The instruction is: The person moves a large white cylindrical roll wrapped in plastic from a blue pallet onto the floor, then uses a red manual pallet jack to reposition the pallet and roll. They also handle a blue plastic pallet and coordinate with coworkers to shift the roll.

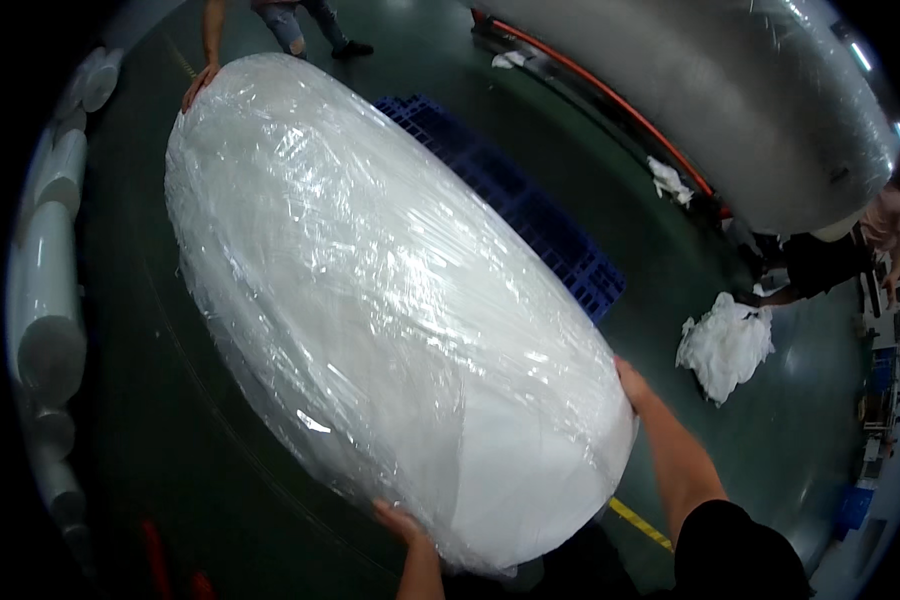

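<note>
A large, long white bundle (370, 270) wrapped in shiny clear plastic film fills the middle of the view. It slants from the far left to the near right. My left hand (400, 522) holds its near end on the left side, the fingers partly hidden against the film. On the right side of that end, my right hand (630, 384) grips the edge, its fingertips mostly out of sight. A co-worker's hand (200, 88) rests on the far end of the bundle.
Beside the bundle lies a blue plastic pallet (510, 190) on the dark green floor. A huge film-covered roll (710, 90) sits at the upper right, near a red bar (600, 90). Crumpled white plastic (727, 345) lies by another person's feet. White rolls (50, 260) line the left.
</note>
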Demonstrator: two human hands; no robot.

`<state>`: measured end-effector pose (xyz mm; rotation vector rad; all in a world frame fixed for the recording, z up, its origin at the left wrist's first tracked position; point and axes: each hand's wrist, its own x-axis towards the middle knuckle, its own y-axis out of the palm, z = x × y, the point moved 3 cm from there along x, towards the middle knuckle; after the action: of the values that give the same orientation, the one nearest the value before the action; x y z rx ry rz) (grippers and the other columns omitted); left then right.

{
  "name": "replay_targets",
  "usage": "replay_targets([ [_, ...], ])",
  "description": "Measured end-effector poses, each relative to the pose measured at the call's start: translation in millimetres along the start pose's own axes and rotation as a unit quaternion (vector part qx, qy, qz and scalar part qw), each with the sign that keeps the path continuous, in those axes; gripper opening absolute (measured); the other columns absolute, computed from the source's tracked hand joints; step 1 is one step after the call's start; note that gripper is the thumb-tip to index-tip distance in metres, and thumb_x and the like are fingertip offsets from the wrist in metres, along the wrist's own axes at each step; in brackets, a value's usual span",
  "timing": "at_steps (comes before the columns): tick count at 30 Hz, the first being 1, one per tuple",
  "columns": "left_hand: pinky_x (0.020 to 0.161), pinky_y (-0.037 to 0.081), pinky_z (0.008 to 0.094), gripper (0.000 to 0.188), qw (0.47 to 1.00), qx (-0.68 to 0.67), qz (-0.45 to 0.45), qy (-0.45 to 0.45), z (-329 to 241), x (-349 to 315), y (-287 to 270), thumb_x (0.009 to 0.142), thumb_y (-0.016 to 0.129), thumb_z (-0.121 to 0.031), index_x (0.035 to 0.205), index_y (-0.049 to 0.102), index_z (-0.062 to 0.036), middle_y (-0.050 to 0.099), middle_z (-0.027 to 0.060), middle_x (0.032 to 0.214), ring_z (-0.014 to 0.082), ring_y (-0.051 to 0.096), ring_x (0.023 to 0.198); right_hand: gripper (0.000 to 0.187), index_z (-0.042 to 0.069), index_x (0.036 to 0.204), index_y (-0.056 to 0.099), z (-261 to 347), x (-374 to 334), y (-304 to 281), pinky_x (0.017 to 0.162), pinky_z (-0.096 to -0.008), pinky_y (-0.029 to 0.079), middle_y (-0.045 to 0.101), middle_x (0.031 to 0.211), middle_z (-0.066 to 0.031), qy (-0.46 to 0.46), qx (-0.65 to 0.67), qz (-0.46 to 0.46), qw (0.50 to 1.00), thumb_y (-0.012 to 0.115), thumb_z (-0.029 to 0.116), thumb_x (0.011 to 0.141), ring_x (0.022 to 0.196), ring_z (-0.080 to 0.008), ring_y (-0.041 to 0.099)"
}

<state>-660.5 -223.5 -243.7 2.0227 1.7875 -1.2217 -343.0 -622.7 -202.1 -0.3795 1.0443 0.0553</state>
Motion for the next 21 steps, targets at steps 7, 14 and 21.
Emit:
replay_targets([
  [7,0.091,0.036,0.0389,0.064,0.998,-0.048,0.028,-0.028,2,4,-2,0.089,0.033,-0.051,0.123,0.036,0.0035,0.04,0.0199,0.122,0.0293,0.044,0.106,0.056,0.002,0.122,0.048,-3,4,-6,0.096,-0.0294,0.03,0.05,0.121,-0.0139,-0.057,-0.003,-0.042,0.998,0.034,0.044,0.088,0.109,-0.0203,0.046],
  [14,0.093,0.034,0.0357,0.06,0.994,-0.089,0.06,-0.033,28,36,-3,0.089,0.037,-0.048,0.121,0.039,0.0026,0.041,0.0166,0.12,0.0262,0.044,0.105,0.054,0.004,0.113,0.054,-3,-2,-6,0.086,-0.0283,0.038,0.058,0.107,-0.0113,-0.057,0.081,-0.04,0.994,0.039,0.048,0.087,0.093,-0.0185,0.053],
  [21,0.097,0.032,0.0383,0.069,0.965,-0.196,0.142,-0.101,43,52,2,0.087,0.034,-0.054,0.131,0.03,-0.002,0.032,0.0149,0.132,0.0279,0.036,0.117,0.056,0.003,0.112,0.056,9,-26,0,0.086,-0.0282,0.037,0.058,0.107,-0.0101,-0.073,0.037,-0.079,0.993,0.042,0.051,0.085,0.094,-0.0179,0.052],
])
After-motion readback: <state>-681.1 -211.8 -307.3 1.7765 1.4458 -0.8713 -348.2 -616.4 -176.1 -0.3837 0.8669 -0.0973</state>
